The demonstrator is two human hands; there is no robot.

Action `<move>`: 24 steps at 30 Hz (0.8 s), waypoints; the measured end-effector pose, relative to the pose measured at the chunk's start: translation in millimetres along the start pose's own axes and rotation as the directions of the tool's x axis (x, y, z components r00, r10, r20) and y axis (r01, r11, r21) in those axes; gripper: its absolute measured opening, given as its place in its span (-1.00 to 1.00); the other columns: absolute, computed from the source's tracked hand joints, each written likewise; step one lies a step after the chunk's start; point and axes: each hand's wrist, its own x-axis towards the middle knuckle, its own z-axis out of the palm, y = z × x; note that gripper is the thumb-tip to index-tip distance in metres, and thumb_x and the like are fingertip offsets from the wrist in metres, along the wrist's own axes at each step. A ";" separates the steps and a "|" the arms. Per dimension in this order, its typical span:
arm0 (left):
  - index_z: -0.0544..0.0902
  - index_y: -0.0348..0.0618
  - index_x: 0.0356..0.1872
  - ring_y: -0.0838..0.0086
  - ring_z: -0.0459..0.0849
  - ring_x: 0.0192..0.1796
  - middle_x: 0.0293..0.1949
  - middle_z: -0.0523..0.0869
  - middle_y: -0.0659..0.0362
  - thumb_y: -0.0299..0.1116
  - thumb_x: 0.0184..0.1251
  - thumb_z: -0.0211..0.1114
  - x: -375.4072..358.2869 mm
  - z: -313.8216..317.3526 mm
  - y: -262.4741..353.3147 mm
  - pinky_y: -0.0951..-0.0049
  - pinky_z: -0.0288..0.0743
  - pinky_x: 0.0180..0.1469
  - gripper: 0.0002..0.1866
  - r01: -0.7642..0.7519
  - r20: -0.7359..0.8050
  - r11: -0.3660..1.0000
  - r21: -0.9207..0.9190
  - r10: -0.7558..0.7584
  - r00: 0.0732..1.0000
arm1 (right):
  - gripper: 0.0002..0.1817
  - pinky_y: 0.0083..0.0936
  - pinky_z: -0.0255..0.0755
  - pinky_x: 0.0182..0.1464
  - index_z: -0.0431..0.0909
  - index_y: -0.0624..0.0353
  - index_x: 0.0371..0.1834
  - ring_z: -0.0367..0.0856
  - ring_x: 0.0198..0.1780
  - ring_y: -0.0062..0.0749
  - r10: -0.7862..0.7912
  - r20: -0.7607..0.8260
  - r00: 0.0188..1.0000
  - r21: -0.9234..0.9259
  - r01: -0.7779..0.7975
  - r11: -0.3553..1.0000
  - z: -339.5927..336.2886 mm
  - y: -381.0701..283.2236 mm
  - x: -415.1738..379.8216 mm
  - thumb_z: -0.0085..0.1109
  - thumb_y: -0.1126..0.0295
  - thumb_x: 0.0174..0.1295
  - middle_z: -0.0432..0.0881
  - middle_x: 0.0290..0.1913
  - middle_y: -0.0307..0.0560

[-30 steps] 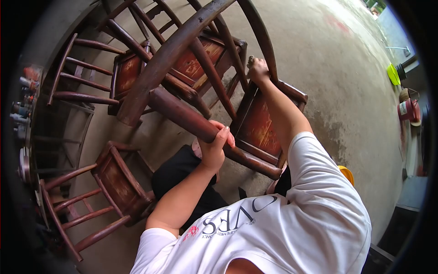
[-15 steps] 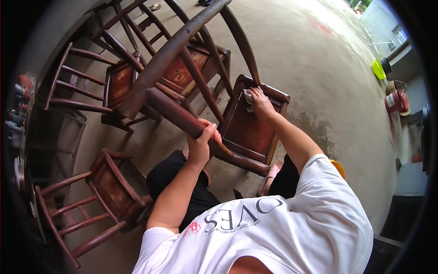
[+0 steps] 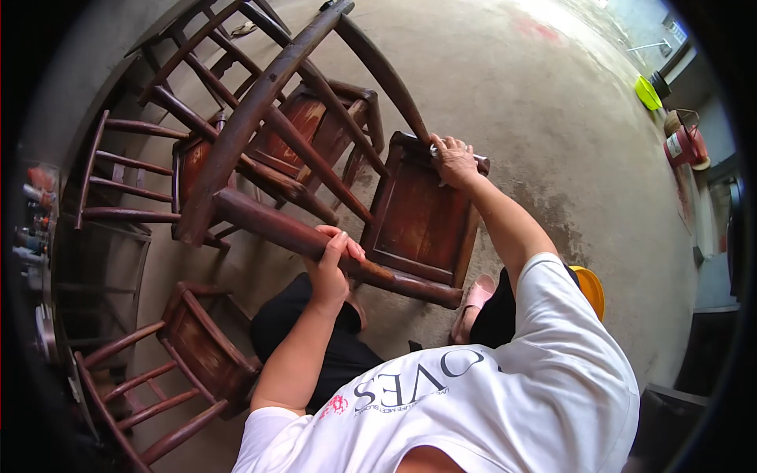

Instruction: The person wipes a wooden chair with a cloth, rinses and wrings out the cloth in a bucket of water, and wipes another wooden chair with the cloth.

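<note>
A dark brown wooden chair stands tilted in front of me, its tall back reaching to the upper left. My left hand is wrapped round the chair's thick rear post, low on the backrest. At the far right corner of the seat, my right hand presses a white cloth onto the wood. Most of the cloth is hidden under the palm and fingers.
More wooden chairs stand at the upper left and lower left. A yellow basin is beside my right leg. Along the right wall are a green basin and a red bucket.
My right hand has moved with the cloth from the inner seat surface to its far corner edge. The chair and my left hand appear slightly further left and lower in view.
</note>
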 end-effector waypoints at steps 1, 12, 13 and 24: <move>0.38 -0.19 -0.39 0.46 0.49 -0.58 -0.64 0.48 0.15 -0.47 0.18 0.09 1.7 -1.1 -1.4 0.42 0.46 -0.35 -0.93 0.002 -0.007 1.000 0.009 -0.002 1.000 | -0.46 0.02 0.19 0.18 0.25 -0.11 0.25 0.32 0.20 -0.07 0.000 0.010 1.000 0.031 -0.001 1.000 3.0 5.0 6.5 0.02 0.05 0.20 0.40 0.14 -0.06; 0.35 -0.20 -0.33 0.46 0.49 -0.56 -0.63 0.48 0.14 -0.43 0.22 0.03 -1.8 -0.3 -3.4 0.39 0.46 -0.28 -0.92 -0.047 0.032 0.998 0.052 0.045 0.998 | -0.55 -0.09 0.37 -0.03 0.32 0.12 -0.07 0.49 0.01 0.04 0.455 -0.247 0.855 0.240 -0.401 0.884 22.9 2.7 34.2 -0.02 -0.03 0.21 0.53 -0.08 0.10; 0.36 -0.20 -0.34 0.46 0.49 -0.57 -0.63 0.48 0.14 -0.44 0.22 0.03 -0.5 -0.7 -4.2 0.40 0.46 -0.29 -0.93 -0.045 0.027 0.999 0.030 0.044 0.999 | -0.59 -0.10 0.28 0.09 0.34 0.09 -0.08 0.40 0.10 -0.03 0.364 -0.245 0.899 0.159 -0.334 0.929 22.2 -2.5 21.7 0.02 0.02 0.18 0.46 -0.01 0.03; 0.37 -0.20 -0.38 0.46 0.50 -0.59 -0.65 0.49 0.14 -0.46 0.21 0.07 0.0 -0.2 -2.2 0.45 0.46 -0.40 -0.93 -0.069 0.009 0.996 0.061 0.068 0.998 | -0.79 -0.35 0.31 -0.13 0.56 0.01 -0.12 0.52 -0.24 -0.38 0.250 -0.203 0.947 0.787 0.006 0.617 -3.9 -56.8 -24.6 0.12 0.32 0.18 0.58 -0.25 -0.24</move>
